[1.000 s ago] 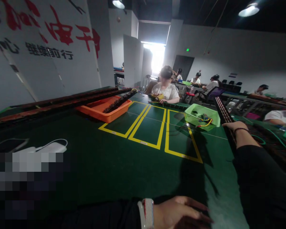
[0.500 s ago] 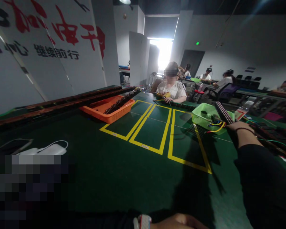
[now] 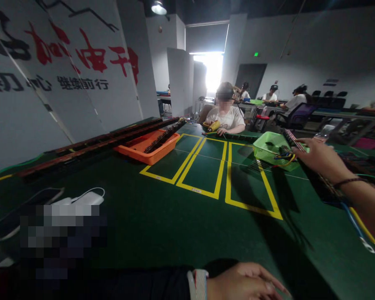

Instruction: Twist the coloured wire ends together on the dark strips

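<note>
My right hand is closed around a long dark strip with coloured wires, lifted at the right beside the green basket. Blue and yellow leads with metal ring terminals hang out near my forearm. More coloured wires show just under the fingers, at the basket's rim. At the bottom edge, my left hand rests low over the green table, fingers stretched out and holding nothing. Its fingertips are partly cut off by the frame.
An orange basket with a dark strip across it stands at the left, near long dark strips. Yellow tape rectangles mark the table. A white charger lies at left. Across the table a person handles a yellow tool.
My right hand has drawn the strip up and to the right, and its ring-terminal leads have come into view. My left hand shows more, with its fingers extended.
</note>
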Demonstrator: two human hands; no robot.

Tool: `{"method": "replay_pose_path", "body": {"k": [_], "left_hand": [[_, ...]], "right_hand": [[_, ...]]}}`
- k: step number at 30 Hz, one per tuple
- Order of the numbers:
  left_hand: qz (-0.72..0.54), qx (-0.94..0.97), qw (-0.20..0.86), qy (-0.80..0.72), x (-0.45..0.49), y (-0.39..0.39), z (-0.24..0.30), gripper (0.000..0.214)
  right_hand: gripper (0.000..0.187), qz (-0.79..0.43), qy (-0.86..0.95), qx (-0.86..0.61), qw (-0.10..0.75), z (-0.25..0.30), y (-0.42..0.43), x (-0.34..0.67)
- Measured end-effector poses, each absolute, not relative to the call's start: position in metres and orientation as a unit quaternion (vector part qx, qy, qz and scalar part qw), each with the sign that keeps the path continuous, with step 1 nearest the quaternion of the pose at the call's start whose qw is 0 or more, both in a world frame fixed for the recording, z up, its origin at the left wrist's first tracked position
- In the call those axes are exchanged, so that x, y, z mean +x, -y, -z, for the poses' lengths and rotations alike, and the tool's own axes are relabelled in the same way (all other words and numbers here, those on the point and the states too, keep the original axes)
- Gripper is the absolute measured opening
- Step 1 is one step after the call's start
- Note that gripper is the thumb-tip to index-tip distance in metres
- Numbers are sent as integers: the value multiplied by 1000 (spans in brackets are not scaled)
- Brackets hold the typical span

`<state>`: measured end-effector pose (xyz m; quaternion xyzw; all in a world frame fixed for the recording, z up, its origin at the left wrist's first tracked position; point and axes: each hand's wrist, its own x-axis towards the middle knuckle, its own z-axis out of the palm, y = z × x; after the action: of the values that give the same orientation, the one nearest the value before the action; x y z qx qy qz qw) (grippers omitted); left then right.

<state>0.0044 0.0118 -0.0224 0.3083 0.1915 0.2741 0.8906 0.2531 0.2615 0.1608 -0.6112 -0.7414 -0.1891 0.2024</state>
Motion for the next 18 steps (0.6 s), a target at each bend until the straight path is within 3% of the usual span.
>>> {"method": "replay_pose_path", "body": {"k": [3, 9, 14, 18], "left_hand": [[-328, 347, 850, -224, -8, -15, -7, 28], [-430, 514, 687, -282, -74, -62, -77, 23], [-503, 629, 404, -434, -160, -147, -93, 21], [-468, 621, 73, -625, -236, -218, -100, 19]], "right_hand": [[47, 228, 806, -483, 255, -141, -190, 219], [36, 199, 882, -338, 261, -69, -70, 183], [35, 126, 909, -312, 246, -18, -31, 166], [43, 18, 932, -297, 209, 3, -27, 162]]}}
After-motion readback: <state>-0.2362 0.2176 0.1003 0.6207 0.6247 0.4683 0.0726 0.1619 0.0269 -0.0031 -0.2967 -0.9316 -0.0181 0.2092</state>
